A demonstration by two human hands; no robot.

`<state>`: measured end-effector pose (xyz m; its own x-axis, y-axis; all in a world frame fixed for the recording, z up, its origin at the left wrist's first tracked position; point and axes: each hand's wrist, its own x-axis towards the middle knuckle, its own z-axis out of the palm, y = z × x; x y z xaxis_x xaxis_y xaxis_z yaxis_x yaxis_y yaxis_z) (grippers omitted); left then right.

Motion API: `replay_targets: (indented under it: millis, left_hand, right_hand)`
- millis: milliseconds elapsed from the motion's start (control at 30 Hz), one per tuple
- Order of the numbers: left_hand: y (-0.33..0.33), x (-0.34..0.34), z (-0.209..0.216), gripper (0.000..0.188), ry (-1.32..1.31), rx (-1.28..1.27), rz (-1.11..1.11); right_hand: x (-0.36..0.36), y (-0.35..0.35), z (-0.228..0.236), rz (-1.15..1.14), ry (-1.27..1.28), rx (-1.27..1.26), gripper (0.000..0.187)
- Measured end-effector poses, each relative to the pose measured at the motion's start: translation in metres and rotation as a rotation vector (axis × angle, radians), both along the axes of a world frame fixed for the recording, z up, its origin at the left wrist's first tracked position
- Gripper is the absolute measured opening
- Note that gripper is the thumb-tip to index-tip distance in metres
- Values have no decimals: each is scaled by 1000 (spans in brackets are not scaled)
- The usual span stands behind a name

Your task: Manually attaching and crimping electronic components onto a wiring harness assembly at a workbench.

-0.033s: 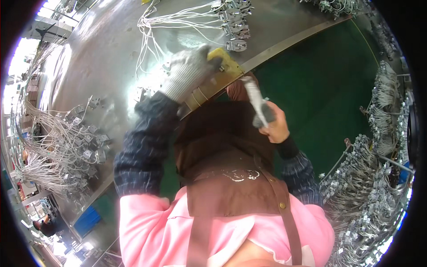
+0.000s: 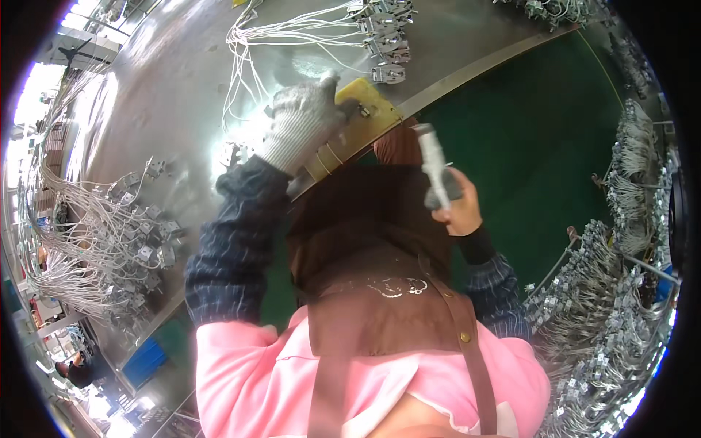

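Seemingly braces 1 yellow block [image 2: 369, 128], upper centre, with left hand [image 2: 301, 120], grip unclear. Clasps 1 tool [image 2: 433, 157] in right hand [image 2: 464, 207]; presumably needs steadiness next.

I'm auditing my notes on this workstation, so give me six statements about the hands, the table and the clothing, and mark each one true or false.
1. The left grip wears a pale glove. True.
2. The yellow block lies at the edge of the metal table. True.
3. The right grip rests on the yellow block. False: it is apart from the block and holds a pale tool, blurred in this view.
4. White cables on the table lead to metal parts. True.
5. The apron is green. False: it is brown.
6. The forearm sleeves are plain yellow. False: they are dark blue with a light pattern.
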<state>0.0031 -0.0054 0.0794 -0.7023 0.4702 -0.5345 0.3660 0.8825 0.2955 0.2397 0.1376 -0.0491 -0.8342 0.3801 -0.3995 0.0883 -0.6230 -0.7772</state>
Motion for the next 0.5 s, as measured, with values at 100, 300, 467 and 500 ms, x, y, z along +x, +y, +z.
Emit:
replay_targets:
  millis: [100, 300, 467, 500]
  left_hand:
    - [6, -2, -45, 78, 1094, 224, -453]
    - [13, -27, -61, 60, 744, 374, -203]
    - [-1, -17, -69, 52, 666, 439, -387]
    - [-3, -16, -73, 50, 643, 438, -401]
  right_hand:
    - [-19, 18, 16, -4, 84, -27, 38]
    - [-81, -3, 45, 19, 257, 241, 41]
    - [-146, -25, 24, -194, 234, 1124, 54]
    - [-152, -26, 31, -160, 128, 1169, 53]
